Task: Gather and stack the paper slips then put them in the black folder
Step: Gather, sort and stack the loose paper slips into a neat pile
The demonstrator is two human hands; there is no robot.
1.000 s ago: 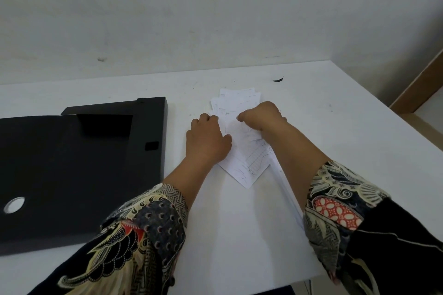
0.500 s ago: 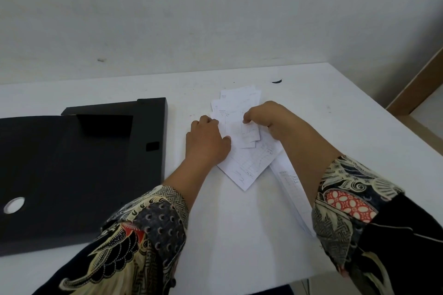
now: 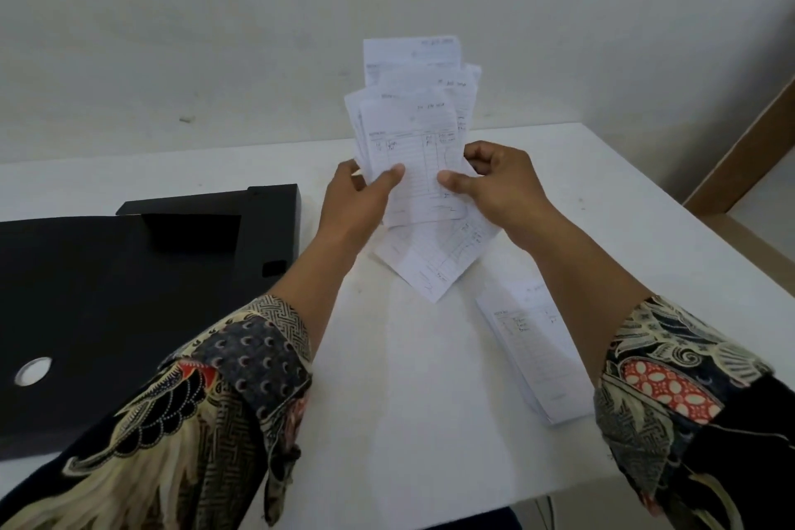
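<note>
Slips [image 3: 413, 151] are fanning unevenly above the table [image 3: 387, 400], pinched between my left hand [image 3: 357, 202] and right hand [image 3: 494, 189]; I'm needing to tap their edges square before reaching for the folder [image 3: 107, 293].

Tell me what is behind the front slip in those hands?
Behind the front slip, more paper slips fan upward, offset, held by the left hand and right hand. Their lower parts and exact number are covered.
</note>
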